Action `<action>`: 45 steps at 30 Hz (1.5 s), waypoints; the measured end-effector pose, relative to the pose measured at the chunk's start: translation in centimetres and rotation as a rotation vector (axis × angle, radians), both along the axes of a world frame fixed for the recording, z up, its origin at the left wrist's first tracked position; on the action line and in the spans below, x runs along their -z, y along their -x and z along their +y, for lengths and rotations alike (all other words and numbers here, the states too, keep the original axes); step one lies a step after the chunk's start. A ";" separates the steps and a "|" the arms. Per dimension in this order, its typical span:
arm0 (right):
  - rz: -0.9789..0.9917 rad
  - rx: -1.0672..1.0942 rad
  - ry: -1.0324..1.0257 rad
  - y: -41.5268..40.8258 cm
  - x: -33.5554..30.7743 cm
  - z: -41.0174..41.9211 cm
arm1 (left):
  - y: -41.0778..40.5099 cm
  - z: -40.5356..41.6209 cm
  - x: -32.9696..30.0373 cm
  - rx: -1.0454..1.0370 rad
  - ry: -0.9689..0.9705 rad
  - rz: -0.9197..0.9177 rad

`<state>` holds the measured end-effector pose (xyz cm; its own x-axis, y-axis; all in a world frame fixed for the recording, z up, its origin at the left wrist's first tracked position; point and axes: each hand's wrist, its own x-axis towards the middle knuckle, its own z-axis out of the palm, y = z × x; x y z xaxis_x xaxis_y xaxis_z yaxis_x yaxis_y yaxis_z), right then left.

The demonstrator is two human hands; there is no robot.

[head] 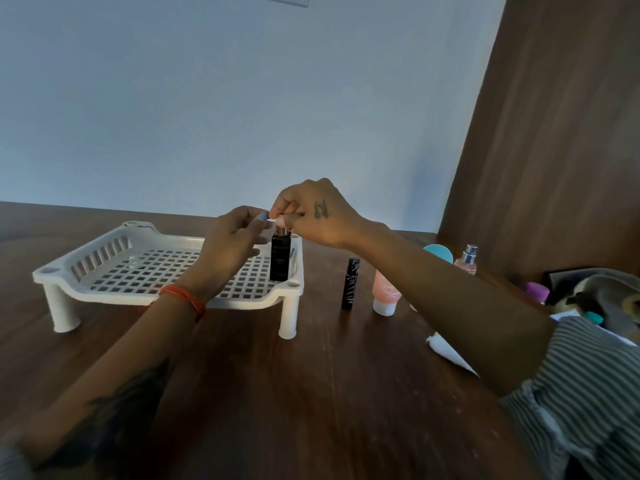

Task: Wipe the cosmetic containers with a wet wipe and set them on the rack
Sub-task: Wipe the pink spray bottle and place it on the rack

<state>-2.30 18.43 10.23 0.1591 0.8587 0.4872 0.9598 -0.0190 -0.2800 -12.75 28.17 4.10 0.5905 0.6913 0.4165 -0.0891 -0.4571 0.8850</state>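
Far left on the wooden bench [311, 393], the white slatted rack [114, 268] stands on its short legs. The left hand [230, 242] hovers over it, fingers loosely curled, thumb and forefinger pinching something small and pale at the top of the black bottle [280, 259]. That bottle stands upright at the rack's right edge. The right hand [318, 216] meets it there, fingers pinching the same pale bit above the cap. Further right, a black tube [349, 284] and a pink tube [385, 294] stand on the bench, a white wipe [450, 353] lying nearer.
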 end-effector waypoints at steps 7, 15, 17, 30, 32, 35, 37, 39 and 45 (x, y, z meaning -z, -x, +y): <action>0.023 0.005 0.021 -0.4 0.5 0.1 | -0.1 0.0 0.3 -0.010 -0.004 0.014; 0.016 -0.002 0.022 -0.3 0.8 0.0 | -0.1 -0.2 0.3 -0.033 -0.030 0.000; 0.054 -0.003 -0.005 -0.2 0.9 -0.3 | 0.0 -0.3 0.1 -0.042 -0.053 -0.028; 0.124 0.070 -0.242 -2.9 -1.2 -8.6 | -0.8 -7.8 -5.4 -0.069 -0.404 -0.132; 0.116 0.111 -0.281 -4.2 -1.0 -10.8 | -1.7 -9.9 -5.0 -0.015 -0.385 -0.128; 0.146 0.207 -0.356 -6.6 0.0 -14.3 | -3.2 -12.4 -3.5 0.086 -0.367 -0.095; 0.185 0.299 -0.409 -8.2 1.1 -16.4 | -4.2 -13.7 -2.3 0.156 -0.353 -0.064; 0.225 0.386 -0.414 -9.5 2.5 -18.0 | -5.1 -14.7 -1.5 0.197 -0.325 -0.056; 0.361 0.545 -0.224 -11.9 6.0 -19.3 | -7.4 -15.4 1.0 0.181 -0.254 -0.089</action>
